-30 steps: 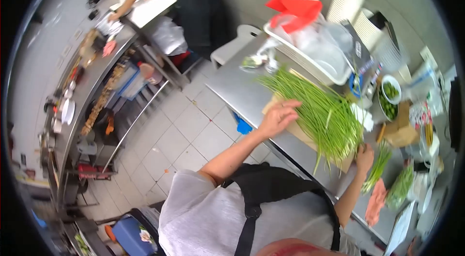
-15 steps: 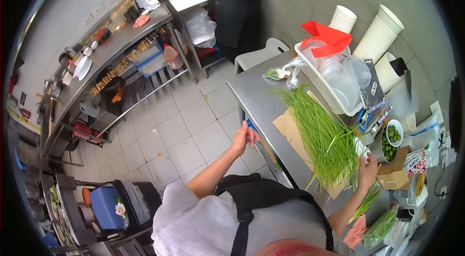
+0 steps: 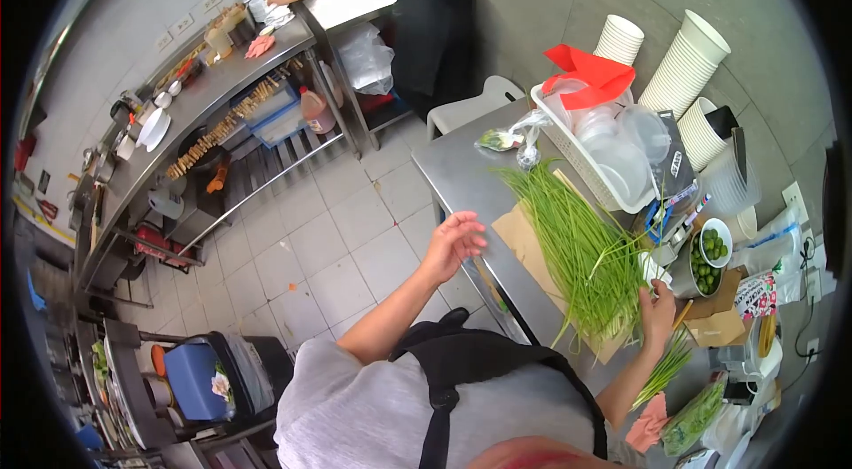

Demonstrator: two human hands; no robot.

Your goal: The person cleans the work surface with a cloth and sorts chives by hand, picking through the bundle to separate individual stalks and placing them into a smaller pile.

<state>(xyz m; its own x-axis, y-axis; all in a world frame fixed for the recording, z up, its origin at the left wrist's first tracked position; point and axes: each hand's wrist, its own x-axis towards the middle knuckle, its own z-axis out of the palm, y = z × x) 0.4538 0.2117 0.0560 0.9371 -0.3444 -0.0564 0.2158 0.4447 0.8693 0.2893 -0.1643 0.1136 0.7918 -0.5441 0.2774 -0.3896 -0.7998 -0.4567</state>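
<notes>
My left hand [image 3: 455, 245] is raised beside the front edge of the steel table [image 3: 453, 163], fingers loosely curled and apart, holding nothing. My right hand [image 3: 657, 309] is at the near right end of a large pile of long green stalks [image 3: 581, 247], its fingers closed on the lower edge of a small white crumpled item [image 3: 654, 269]. The stalks lie over brown cardboard [image 3: 524, 243]. Below my right hand is a smaller green bunch [image 3: 666, 369], with a pink cloth [image 3: 648, 423] near it.
Behind the stalks stands a white basket [image 3: 586, 163] of clear plastic containers, beside stacked white cups [image 3: 683, 65]. Green fruits [image 3: 706, 278] fill a bowl at the right, near an open cardboard box [image 3: 717, 323]. A co-worker [image 3: 426, 16] stands at another counter.
My left hand has moved from over the stalks to beside the table edge. My right hand has gone from the stalks' end to the white item. The view has shifted.
</notes>
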